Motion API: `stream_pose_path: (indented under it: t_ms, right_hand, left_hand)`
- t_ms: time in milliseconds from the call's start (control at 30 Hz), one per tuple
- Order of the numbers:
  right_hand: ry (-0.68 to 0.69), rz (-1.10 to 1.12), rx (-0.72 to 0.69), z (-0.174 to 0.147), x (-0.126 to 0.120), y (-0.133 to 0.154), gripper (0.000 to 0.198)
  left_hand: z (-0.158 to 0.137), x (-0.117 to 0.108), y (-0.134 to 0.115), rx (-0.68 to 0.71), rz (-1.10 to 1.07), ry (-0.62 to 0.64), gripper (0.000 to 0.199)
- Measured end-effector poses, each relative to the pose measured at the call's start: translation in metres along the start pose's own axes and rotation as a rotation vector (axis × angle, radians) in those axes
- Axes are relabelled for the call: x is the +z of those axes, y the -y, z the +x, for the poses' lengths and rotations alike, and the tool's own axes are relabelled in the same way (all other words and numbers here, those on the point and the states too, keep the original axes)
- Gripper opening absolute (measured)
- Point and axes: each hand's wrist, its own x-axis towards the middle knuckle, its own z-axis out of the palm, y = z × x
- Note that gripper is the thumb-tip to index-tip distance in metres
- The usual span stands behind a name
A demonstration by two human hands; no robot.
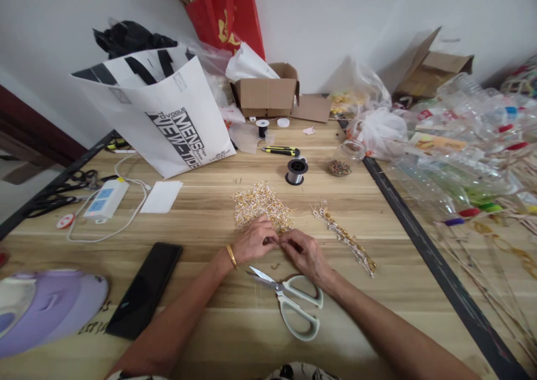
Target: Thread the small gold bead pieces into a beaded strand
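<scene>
My left hand (255, 240), with a gold bangle (231, 256) at the wrist, and my right hand (305, 252) meet fingertip to fingertip over the wooden table. Both pinch something too small to make out. Just beyond them spreads a pile of gold and silver beaded pieces (260, 201), partly covered by my left hand. A bundle of gold and silver beaded strands (346, 237) lies to the right. Below my hands rest scissors (280, 290) with pale handles, their blades slightly apart, close to my right wrist.
A wire spool (295, 172), a yellow-black utility knife (281, 151) and a jar of beads (340, 166) stand farther back. On the left are a phone (145, 289), a power strip (106, 200) and a white shopping bag (168, 117). Plastic bottles (470, 162) crowd the right.
</scene>
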Motion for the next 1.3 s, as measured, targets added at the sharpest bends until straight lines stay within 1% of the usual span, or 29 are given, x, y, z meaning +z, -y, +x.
stream_pose_path:
  t_ms: [133,367,533,700,800,900,1100,1300]
  right_hand:
    - [-0.010,-0.006,-0.023,0.001,-0.001,0.001,0.010]
    - [-0.003,-0.011,-0.036,0.002,-0.002,0.002,0.011]
    - [-0.012,-0.041,0.033,0.000,0.000,-0.002,0.008]
    - [-0.028,-0.009,0.089,-0.001,0.001,-0.003,0.005]
    - [-0.034,0.036,0.107,-0.001,0.002,-0.003,0.008]
    - [-0.020,0.051,0.102,-0.001,0.004,-0.004,0.012]
    - [-0.008,0.015,0.072,-0.001,0.003,-0.003,0.012]
    - [-0.004,-0.022,0.052,0.000,0.001,0.001,0.011]
  left_hand:
    - [0.000,0.003,0.000,0.015,0.042,0.011,0.005]
    - [0.001,0.002,-0.002,0.024,0.042,0.022,0.009]
    - [0.000,-0.004,0.000,0.006,0.087,0.012,0.009]
    - [-0.001,-0.008,0.004,-0.022,0.119,-0.048,0.011]
    - [0.000,-0.006,0.004,-0.018,0.104,-0.085,0.011]
    - [0.001,-0.004,0.000,-0.007,0.070,-0.086,0.007]
    - [0.004,-0.004,-0.008,0.008,-0.011,-0.065,0.008]
    - [0.005,-0.002,-0.009,-0.014,-0.059,-0.093,0.012]
